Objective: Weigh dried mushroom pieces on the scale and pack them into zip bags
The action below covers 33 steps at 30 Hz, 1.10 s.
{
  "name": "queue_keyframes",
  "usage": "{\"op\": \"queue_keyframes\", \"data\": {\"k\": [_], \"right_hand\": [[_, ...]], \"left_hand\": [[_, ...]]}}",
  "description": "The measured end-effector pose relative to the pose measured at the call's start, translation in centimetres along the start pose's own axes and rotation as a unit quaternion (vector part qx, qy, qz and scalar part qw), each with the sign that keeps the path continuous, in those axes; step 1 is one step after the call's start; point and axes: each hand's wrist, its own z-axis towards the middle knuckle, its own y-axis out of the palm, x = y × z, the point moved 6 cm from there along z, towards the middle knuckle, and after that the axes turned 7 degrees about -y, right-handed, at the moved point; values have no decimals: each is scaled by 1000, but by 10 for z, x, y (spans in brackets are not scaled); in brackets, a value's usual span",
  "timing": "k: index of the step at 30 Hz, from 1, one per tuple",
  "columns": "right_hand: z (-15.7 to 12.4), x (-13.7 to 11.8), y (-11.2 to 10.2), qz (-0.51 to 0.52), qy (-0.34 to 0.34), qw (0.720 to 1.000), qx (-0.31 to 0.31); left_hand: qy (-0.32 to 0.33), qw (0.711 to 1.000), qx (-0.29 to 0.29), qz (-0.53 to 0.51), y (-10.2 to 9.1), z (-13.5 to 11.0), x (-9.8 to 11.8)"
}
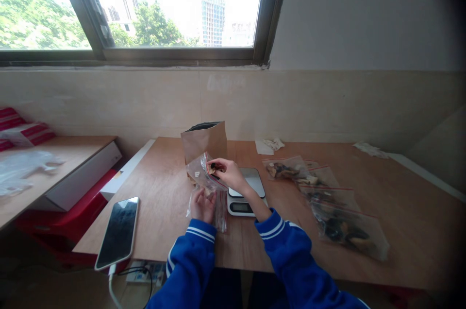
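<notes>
My left hand is closed around the lower part of a clear zip bag with a red seal line, holding it tilted above the table. At the bag's mouth, my right hand pinches a few dried brown and black pieces, which look like dried mushrooms. Beneath my right wrist is a white kitchen scale with a small display. More flat zip bags lie under and beside my left hand. Just behind the held bag, a brown kraft paper bag stands upright with its top open.
Several zip bags filled with dark and tan dried pieces lie overlapping to the right. A phone on a white cable rests at the table's left edge. Crumpled tissue lies near the wall. A red stool stands between the two tables.
</notes>
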Motion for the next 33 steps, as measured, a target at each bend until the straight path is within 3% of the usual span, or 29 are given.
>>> {"op": "queue_keyframes", "data": {"k": [5,9,14,18,21,24,27,29,33], "right_hand": [[0,-1,-8,53,5,998,44],[8,-4,-33,122,1,982,142],[52,-49,-57,21,-111,973,199],[99,-86,-49,-128,-227,950,169],[125,-82,-30,-179,-269,940,111],[135,-60,-14,-191,-265,944,54],[133,-45,-11,-161,-246,954,54],[129,-44,-12,-136,-237,961,43],[125,-54,-12,-151,-215,964,-38]], "left_hand": [[-1,1000,-7,-15,-3,2,1],[3,999,13,-40,-12,6,3],[2,998,9,-60,-16,9,4],[0,998,23,-63,-17,10,3],[0,998,18,-60,-16,10,3],[0,999,6,-52,-15,10,3],[-3,999,9,-47,-17,10,2],[-4,999,15,-43,-18,10,1],[0,999,19,-35,-18,10,1]]}}
